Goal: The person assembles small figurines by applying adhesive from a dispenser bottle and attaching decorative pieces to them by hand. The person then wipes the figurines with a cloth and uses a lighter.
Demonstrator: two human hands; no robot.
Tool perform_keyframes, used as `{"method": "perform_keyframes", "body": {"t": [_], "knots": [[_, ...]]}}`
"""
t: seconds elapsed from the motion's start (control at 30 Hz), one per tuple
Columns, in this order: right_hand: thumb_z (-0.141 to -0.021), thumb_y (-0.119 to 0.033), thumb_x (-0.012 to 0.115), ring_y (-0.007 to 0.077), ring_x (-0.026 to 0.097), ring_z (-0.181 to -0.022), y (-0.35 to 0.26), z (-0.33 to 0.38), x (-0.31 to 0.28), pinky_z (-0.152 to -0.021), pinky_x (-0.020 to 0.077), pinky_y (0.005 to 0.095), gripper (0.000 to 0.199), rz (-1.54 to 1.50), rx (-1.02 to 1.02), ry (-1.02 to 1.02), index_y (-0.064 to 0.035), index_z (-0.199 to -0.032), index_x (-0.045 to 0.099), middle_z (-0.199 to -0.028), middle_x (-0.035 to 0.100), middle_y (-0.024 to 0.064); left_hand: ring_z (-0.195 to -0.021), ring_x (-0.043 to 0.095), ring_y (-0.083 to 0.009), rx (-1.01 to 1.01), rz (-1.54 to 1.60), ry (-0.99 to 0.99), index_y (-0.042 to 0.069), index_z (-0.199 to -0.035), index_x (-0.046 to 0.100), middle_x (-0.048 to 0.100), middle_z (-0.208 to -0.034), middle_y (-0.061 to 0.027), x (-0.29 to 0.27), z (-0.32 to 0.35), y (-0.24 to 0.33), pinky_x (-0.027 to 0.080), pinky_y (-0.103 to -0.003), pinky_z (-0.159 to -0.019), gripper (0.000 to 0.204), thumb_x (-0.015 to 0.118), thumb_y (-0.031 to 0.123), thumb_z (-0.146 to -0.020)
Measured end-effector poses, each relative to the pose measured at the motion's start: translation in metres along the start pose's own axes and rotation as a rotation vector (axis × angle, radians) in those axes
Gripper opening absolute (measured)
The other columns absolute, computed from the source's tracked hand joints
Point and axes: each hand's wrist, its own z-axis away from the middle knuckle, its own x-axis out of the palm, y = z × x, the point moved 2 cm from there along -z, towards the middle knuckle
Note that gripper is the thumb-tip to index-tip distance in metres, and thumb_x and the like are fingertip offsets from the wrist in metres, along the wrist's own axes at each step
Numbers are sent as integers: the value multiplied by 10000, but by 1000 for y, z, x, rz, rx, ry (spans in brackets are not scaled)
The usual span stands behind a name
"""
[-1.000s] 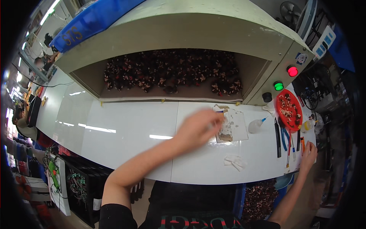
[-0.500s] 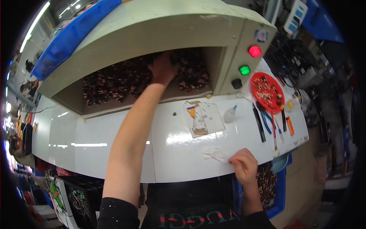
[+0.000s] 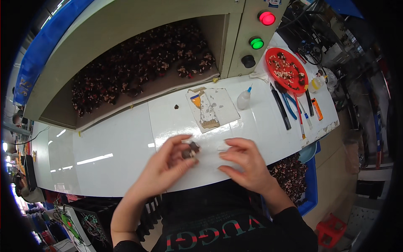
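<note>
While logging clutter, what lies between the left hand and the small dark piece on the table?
Bare tabletop separates the left hand from that dark piece in the head view.

The left hand holds a small, blurred dark piece with pale bits. Just to its right, the right hand curves loosely. Ahead of the left hand, an open-fronted box holds many dark clusters. Beyond the right hand are a clear bottle and, farther right, a red dish.
</note>
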Motion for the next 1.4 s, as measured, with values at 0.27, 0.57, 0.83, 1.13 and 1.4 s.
{"method": "perform_keyframes", "body": {"t": [0.27, 0.57, 0.83, 1.13, 1.4], "knots": [[-765, 5, 699, 195, 608, -862, -3, 4, 55, -728, 525, 281, 273, -145, -31, -222, -40, -1026, 634, -1007, 591, 93, -881, 611, -131, -126, 225, -15, -12, -1233, 459, 585, -1040, -106, -3, 26, -31, 497, -252, -782, 301, 441, 169, -994], [-761, -48, 734, 156, 606, -855, 16, 17, 77, -746, 515, 259, 310, -356, 354, -248, -20, -1034, 590, -1012, 580, 81, -719, 539, -79, -49, 281, 66, 9, -1261, 462, 549, -864, -41, -1, 26, -56, 465, -218, -669, 343, 379, 233, -1016], [-719, -18, 763, 170, 602, -865, 13, 21, 83, -741, 523, 265, 342, -310, 215, -143, -33, -998, 566, -964, 561, 79, -811, 534, -77, 69, 99, 179, 18, -1270, 486, 524, -929, -34, 4, 21, -62, 469, -220, -718, 325, 398, 192, -1009], [-709, 30, 747, 175, 589, -844, 15, 26, 86, -716, 523, 265, 325, -250, 167, -99, -38, -967, 562, -948, 558, 78, -962, 557, -145, 209, 35, 159, 7, -1380, 384, 553, -1137, -105, 7, 31, -65, 464, -274, -857, 398, 377, 97, -993], [-700, 53, 732, 194, 584, -850, 7, 28, 91, -707, 525, 269, 296, -171, 89, -121, -36, -931, 569, -936, 564, 77, -979, 578, -209, 221, -80, 199, -8, -1392, 351, 562, -1125, -155, 8, 37, -71, 456, -305, -878, 463, 428, 46, -939]]}}
